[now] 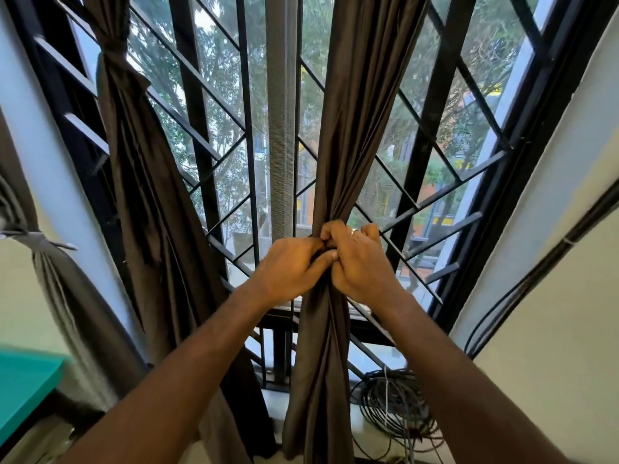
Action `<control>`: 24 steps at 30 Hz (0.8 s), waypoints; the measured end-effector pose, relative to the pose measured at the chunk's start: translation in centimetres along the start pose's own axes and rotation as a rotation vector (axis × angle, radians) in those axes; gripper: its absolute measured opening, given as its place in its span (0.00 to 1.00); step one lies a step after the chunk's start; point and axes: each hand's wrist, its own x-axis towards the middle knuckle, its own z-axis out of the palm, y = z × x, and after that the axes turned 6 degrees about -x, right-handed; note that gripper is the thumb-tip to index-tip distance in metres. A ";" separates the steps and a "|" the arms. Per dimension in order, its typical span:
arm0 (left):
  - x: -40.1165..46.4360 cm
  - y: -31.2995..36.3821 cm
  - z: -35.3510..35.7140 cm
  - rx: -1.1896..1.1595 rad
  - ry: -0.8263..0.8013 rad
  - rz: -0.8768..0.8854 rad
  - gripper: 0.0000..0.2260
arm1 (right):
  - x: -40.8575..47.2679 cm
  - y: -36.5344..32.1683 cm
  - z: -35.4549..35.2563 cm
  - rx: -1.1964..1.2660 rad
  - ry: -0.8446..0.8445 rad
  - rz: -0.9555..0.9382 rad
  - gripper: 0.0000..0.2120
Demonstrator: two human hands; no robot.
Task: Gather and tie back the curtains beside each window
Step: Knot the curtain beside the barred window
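So far, one brown curtain (134, 135) to the left of the window grille (217, 135) is already cinched, with a band of its own cloth knotted round it high up. Further left again, a grey curtain (50, 272) is held to the wall by a grey tie. What I'm on now is the second brown curtain (348, 105), hanging in front of the grille near its middle. I've got it bunched into a narrow waist, and both my hands meet right on that pinch. My left hand (291, 266) has its thumb and fingertips nipping the fabric at the knot, and my right hand (360, 259) is curled tight round the gathered cloth, ring showing. I judge the tie is only half made; whether a loop is through yet is hidden under my fingers.

This cloth is a heavy, slightly glossy weave that falls in long soft folds, flaring out again below my grip. Behind it, the grille is flat black metal bars crossing in diamonds. Below the grille, at its right end, sits a coil of thin black cable (392, 406).
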 end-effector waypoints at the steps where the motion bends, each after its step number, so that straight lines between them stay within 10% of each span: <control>1: 0.1 0.1 -0.1 0.005 -0.014 -0.007 0.11 | 0.2 0.2 -0.2 0.013 -0.014 0.003 0.15; 14: 0.6 -1.2 0.8 0.010 -0.021 0.007 0.08 | -0.5 -0.2 0.1 -0.372 0.159 0.129 0.04; 24: 0.1 -0.2 2.3 -0.120 0.024 0.033 0.10 | 0.0 1.6 -1.0 -0.264 -0.064 0.084 0.10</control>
